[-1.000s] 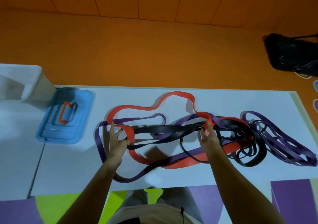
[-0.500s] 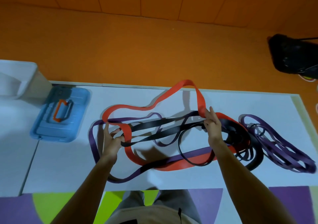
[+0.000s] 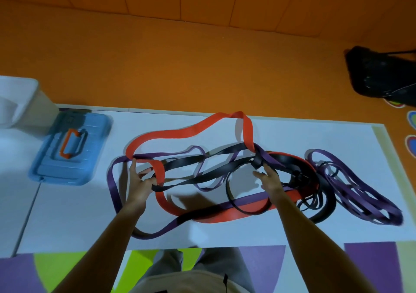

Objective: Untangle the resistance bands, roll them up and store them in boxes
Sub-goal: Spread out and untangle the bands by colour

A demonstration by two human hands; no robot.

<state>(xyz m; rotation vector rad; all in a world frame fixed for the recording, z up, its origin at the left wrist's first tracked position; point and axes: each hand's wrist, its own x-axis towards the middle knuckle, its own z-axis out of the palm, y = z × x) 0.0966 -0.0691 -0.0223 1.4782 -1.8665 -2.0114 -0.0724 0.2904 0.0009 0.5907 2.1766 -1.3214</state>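
A tangle of resistance bands lies on the white table (image 3: 67, 220). A wide red band (image 3: 180, 132) loops across the far side. A long purple band (image 3: 111, 180) and black bands (image 3: 202, 161) cross under it. My left hand (image 3: 139, 187) grips the red band where it folds over a black band's end. My right hand (image 3: 270, 180) has its fingers spread and touches the knot of black and purple bands, holding nothing. A heap of thin purple and black bands (image 3: 360, 198) lies at the right end.
A blue storage box (image 3: 54, 169) with an orange handle sits shut on the table's left. A white bin (image 3: 20, 103) stands behind it. A black bag (image 3: 382, 74) lies on the orange floor at the far right. My legs are at the table's near edge.
My right hand has let go of the red band it had lifted and dropped to the knot, fingers spread. The red loop has settled. My left hand stays on its hold.
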